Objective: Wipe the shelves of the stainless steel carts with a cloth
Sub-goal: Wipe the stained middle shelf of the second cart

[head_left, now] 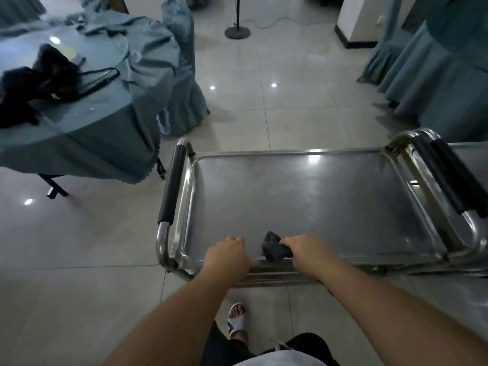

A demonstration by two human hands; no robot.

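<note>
Pale glossy floor tiles (79, 247) fill most of the view, catching ceiling-light reflections. At the upper left stands a round table (87, 143) draped in teal cloth, with a black bag (45, 80) lying on its glass top; a teal-covered chair (182, 83) sits just beside it. More teal-skirted furniture (435, 70) lines the upper right, and a black floor-stand base (237, 31) rests near the top centre.

Below centre is the stainless steel cart (330, 154), its top shelf a shallow rimmed tray, with a dark padded handle (171, 183) on the left end. A second cart (472, 154) butts against its right end, padded handles side by side.

At the near rim, the left hand (228, 256) curls its fingers over the cart's edge. The right hand (310, 253) grips a dark grey cloth (274, 247), bunched and resting on the shelf at the near rim. A foot in a white sandal (236, 323) shows below.
</note>
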